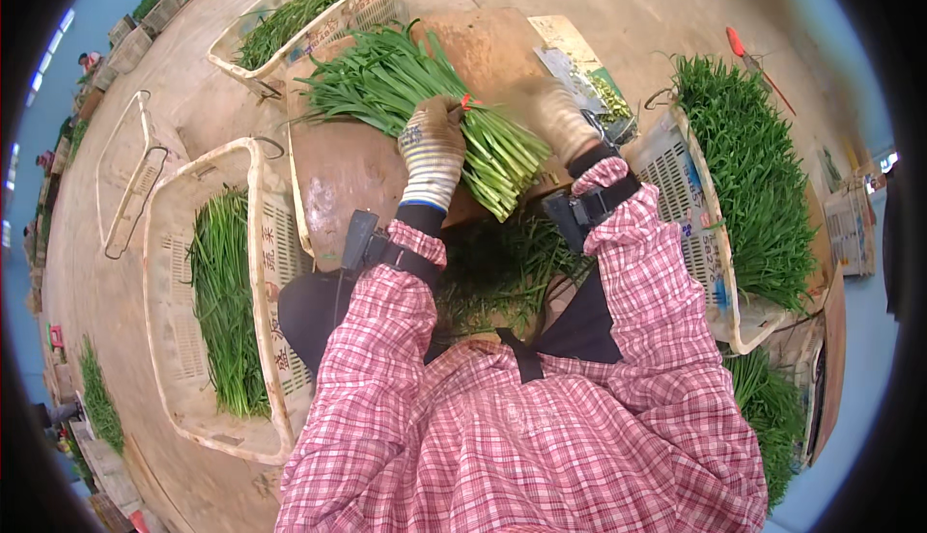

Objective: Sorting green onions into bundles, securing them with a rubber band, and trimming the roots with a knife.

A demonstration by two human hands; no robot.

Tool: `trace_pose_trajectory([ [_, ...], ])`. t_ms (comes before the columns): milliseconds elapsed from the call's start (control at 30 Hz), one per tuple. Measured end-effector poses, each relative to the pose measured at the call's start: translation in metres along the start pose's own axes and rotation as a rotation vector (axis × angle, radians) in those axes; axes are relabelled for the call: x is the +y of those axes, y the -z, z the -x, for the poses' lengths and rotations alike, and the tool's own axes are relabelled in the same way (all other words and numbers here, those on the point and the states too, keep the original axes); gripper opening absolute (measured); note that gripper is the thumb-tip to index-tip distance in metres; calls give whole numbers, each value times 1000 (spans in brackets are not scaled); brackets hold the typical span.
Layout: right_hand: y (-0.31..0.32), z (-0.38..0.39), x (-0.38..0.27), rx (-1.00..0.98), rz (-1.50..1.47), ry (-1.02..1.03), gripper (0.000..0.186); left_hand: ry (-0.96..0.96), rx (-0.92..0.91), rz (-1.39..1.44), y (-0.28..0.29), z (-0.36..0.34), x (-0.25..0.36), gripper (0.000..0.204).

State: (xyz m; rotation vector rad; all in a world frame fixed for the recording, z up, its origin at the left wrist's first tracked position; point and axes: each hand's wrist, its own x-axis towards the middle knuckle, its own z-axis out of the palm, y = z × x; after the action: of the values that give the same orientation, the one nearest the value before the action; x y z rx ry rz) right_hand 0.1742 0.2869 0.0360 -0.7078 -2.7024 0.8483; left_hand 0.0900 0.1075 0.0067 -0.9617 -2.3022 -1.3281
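Observation:
A thick bunch of green chives (381,79) lies across a worn wooden board (343,190), its leaves toward the far left and its pale stems toward me. A red band (467,101) circles the bunch. My left hand (433,142), in a striped work glove, is closed on the bunch just left of the band. My right hand (558,116), also gloved, is above the board just right of the stems. Motion smears its fingers, so their grip does not show. Beyond it lies a flat grey metal piece (568,74), beside pale cut stem bits (613,100).
White plastic crates with greens stand on the left (256,234), at the far left (362,7) and on the right (710,224). Loose leaves (512,263) lie below the board, near my legs. A red-handled tool (737,45) is at the far right.

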Motion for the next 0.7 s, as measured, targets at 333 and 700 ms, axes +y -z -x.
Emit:
trace_pose_trajectory([
  [333, -35, -31, -49, -97, 326, -74, 37, 46, -83, -5, 7, 2, 1, 12],
  [700, -35, -18, -33, -60, 166, -138, 40, 75, -60, -33, 2, 12, 4, 12],
])
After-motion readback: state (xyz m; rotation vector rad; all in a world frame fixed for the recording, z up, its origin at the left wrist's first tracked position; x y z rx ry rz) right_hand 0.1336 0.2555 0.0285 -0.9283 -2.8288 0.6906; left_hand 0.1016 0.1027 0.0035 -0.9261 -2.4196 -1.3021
